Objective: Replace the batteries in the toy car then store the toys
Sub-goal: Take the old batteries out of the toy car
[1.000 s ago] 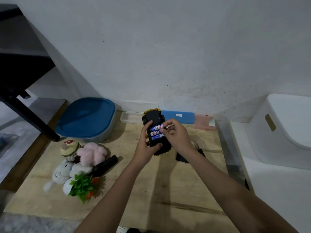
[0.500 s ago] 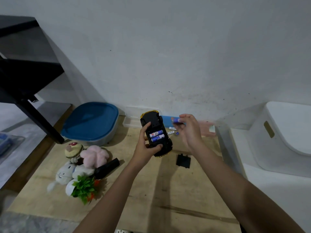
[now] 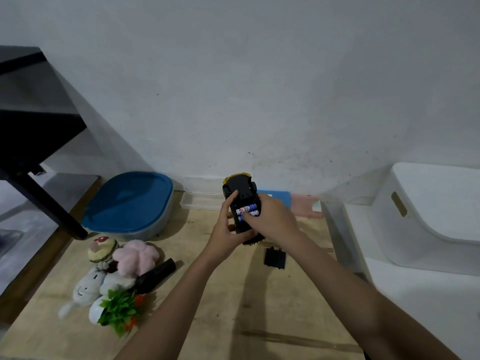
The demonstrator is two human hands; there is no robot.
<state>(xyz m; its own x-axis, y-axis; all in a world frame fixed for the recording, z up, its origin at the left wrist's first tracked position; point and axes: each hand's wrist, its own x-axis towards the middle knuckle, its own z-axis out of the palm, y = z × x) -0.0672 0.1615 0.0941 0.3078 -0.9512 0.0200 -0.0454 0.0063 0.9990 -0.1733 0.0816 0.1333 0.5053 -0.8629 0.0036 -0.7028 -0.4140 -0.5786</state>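
Now toy car (image 3: 240, 189) inside left grip (image 3: 226, 229); right grip (image 3: 272, 219) on batteries (image 3: 246, 209).

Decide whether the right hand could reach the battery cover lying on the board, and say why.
Probably yes. The battery cover lies bare on the board beside the right forearm, nothing on it. The right hand is busy at the batteries in the toy car, so it must let go first.

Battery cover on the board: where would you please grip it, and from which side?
Probably pinch the battery cover across its left and right edges from above: it lies flat on the board, thin, with tabs along its far edge.
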